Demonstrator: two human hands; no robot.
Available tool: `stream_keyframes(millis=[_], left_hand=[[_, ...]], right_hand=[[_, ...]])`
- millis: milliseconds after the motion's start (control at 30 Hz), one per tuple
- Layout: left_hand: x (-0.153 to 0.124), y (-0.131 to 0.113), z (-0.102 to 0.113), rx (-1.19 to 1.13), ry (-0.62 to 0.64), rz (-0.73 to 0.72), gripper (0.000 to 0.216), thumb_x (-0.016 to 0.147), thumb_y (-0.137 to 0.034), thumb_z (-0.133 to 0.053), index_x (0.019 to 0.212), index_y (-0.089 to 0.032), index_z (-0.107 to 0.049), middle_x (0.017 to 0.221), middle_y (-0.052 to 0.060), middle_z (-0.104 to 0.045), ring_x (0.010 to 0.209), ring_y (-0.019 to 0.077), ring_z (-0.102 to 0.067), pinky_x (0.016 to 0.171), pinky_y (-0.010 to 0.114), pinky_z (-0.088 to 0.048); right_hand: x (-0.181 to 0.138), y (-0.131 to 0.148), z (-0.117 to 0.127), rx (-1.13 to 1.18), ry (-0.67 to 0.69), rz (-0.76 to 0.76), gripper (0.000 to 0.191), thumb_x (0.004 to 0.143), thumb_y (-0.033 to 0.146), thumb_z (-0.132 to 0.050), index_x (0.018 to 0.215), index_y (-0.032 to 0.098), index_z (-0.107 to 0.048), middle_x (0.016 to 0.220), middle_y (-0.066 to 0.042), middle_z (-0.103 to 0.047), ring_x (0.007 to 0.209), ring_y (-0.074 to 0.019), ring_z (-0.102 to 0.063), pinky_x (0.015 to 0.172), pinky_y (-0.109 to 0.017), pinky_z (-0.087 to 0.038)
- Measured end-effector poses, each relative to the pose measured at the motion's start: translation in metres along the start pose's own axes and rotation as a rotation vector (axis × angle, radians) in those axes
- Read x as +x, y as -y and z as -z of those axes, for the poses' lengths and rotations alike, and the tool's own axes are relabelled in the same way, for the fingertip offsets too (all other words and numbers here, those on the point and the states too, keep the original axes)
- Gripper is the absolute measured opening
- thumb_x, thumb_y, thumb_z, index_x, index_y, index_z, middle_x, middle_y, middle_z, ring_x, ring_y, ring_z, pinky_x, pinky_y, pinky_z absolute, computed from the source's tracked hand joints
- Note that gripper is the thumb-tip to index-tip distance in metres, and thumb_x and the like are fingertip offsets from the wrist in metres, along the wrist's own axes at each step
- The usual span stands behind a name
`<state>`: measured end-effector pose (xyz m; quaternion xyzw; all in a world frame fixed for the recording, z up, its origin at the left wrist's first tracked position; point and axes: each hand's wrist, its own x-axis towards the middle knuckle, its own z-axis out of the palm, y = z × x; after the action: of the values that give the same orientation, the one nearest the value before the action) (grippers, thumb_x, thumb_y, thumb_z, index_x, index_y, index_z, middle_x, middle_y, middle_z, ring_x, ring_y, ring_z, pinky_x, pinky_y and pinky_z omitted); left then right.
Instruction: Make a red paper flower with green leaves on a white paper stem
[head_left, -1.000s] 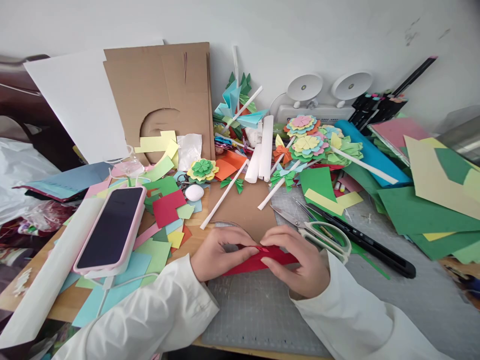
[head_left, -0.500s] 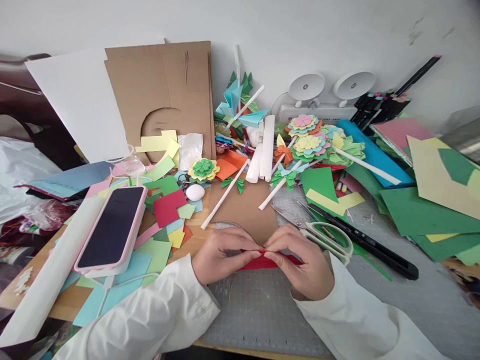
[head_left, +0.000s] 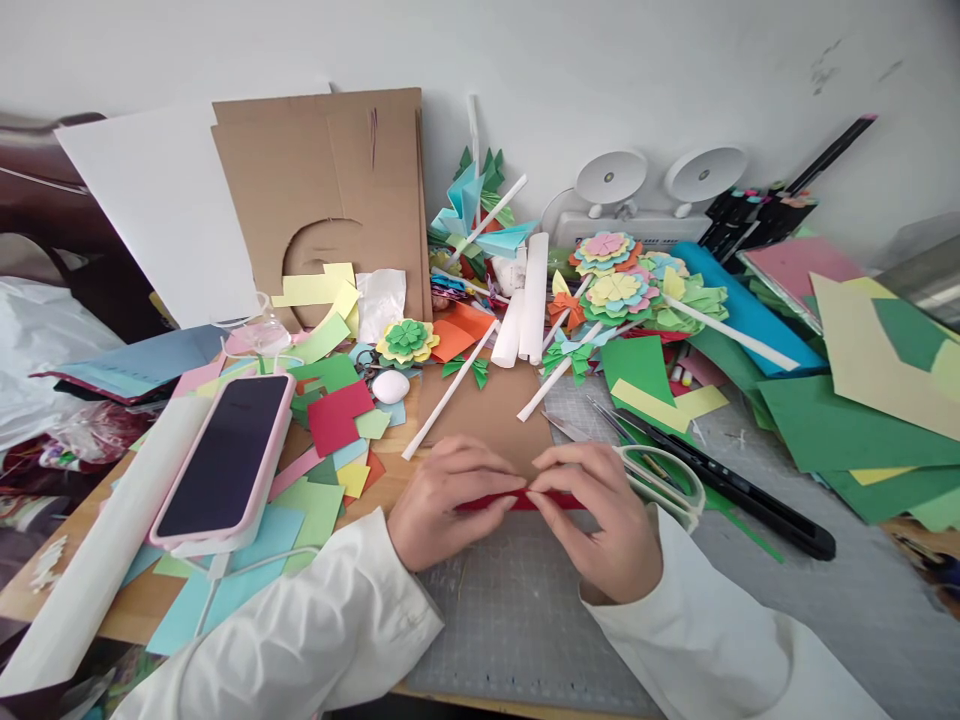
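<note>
A narrow folded strip of red paper (head_left: 556, 501) is held level above the grey cutting mat (head_left: 517, 620). My left hand (head_left: 456, 505) pinches it between thumb and fingers from the left. From the right, my right hand (head_left: 600, 515) pinches the same paper, its fingertips almost meeting the left ones. Much of the paper is hidden behind my fingers. Just beyond my hands lies a brown cardboard piece (head_left: 495, 410). Scissors with pale handles (head_left: 664, 485) rest beside my right hand, their blades partly covered by it.
Paper flowers (head_left: 619, 297) on white stems lie at the back. To the left are a phone (head_left: 225, 455) in a pink case, a white roll (head_left: 112, 530) and many coloured paper scraps (head_left: 341, 415). A black pen-like tool (head_left: 742, 490) and green paper sheets (head_left: 862, 420) are on the right.
The red paper has shifted: less of it shows on the right below my fingers, and some now shows within my left hand. My fingers have lifted and spread slightly around it.
</note>
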<state>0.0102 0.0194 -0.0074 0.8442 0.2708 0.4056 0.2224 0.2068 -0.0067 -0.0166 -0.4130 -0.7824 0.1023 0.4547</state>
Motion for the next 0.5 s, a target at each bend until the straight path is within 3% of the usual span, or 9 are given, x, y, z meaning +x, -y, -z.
stream_keyframes(millis=[67, 133, 233, 333, 433, 500], left_hand=[[0.0, -0.003, 0.003, 0.071, -0.109, 0.005, 0.021, 0.077, -0.017, -0.066, 0.097, -0.02, -0.069, 0.092, 0.008, -0.066, 0.083, 0.0183, -0.06, 0.076, 0.033, -0.048], [-0.001, -0.008, 0.005, 0.048, -0.176, -0.041, 0.019, 0.077, -0.015, -0.066, 0.095, -0.019, -0.07, 0.081, 0.007, -0.064, 0.073, 0.0158, -0.059, 0.067, 0.029, -0.048], [-0.002, -0.014, 0.004, -0.206, -0.015, -0.021, 0.016, 0.083, -0.014, -0.057, 0.092, -0.014, -0.07, 0.066, 0.006, -0.065, 0.059, 0.0132, -0.058, 0.057, 0.024, -0.047], [0.0, -0.016, -0.001, -0.545, 0.197, 0.329, 0.033, 0.091, -0.032, -0.047, 0.088, -0.01, -0.071, 0.071, 0.011, -0.07, 0.061, 0.0148, -0.062, 0.059, 0.024, -0.05], [0.003, -0.014, -0.004, -0.799, 0.213, 0.658, 0.049, 0.09, -0.048, -0.045, 0.075, -0.008, -0.071, 0.07, 0.012, -0.07, 0.062, 0.0159, -0.063, 0.061, 0.026, -0.052], [0.005, -0.013, -0.002, -0.871, 0.198, 0.738, 0.046, 0.087, -0.047, -0.051, 0.071, -0.008, -0.071, 0.067, 0.011, -0.07, 0.061, 0.0157, -0.063, 0.062, 0.026, -0.052]], right_hand=[[0.002, -0.002, 0.003, -0.108, -0.093, 0.005, 0.01, 0.082, 0.01, -0.059, 0.081, 0.02, -0.062, 0.097, -0.007, -0.059, 0.088, -0.0211, -0.053, 0.077, -0.039, -0.039], [0.003, -0.003, 0.005, -0.201, -0.175, -0.001, 0.01, 0.081, 0.011, -0.061, 0.081, 0.021, -0.063, 0.1, -0.007, -0.058, 0.089, -0.0213, -0.053, 0.078, -0.039, -0.039], [0.002, -0.001, 0.007, -0.274, -0.243, 0.028, 0.01, 0.081, 0.013, -0.063, 0.081, 0.023, -0.064, 0.1, -0.006, -0.056, 0.088, -0.0207, -0.054, 0.078, -0.039, -0.039], [0.0, 0.004, 0.008, -0.283, -0.237, 0.116, 0.01, 0.082, 0.015, -0.062, 0.084, 0.025, -0.065, 0.099, -0.004, -0.054, 0.089, -0.0201, -0.053, 0.078, -0.038, -0.041], [-0.001, 0.011, 0.007, -0.252, -0.19, 0.178, 0.013, 0.082, 0.014, -0.062, 0.083, 0.027, -0.067, 0.095, -0.003, -0.054, 0.089, -0.0188, -0.051, 0.077, -0.034, -0.044], [0.0, 0.013, 0.006, -0.236, -0.169, 0.178, 0.015, 0.082, 0.012, -0.063, 0.081, 0.027, -0.067, 0.094, -0.003, -0.055, 0.089, -0.0183, -0.05, 0.077, -0.033, -0.044]])
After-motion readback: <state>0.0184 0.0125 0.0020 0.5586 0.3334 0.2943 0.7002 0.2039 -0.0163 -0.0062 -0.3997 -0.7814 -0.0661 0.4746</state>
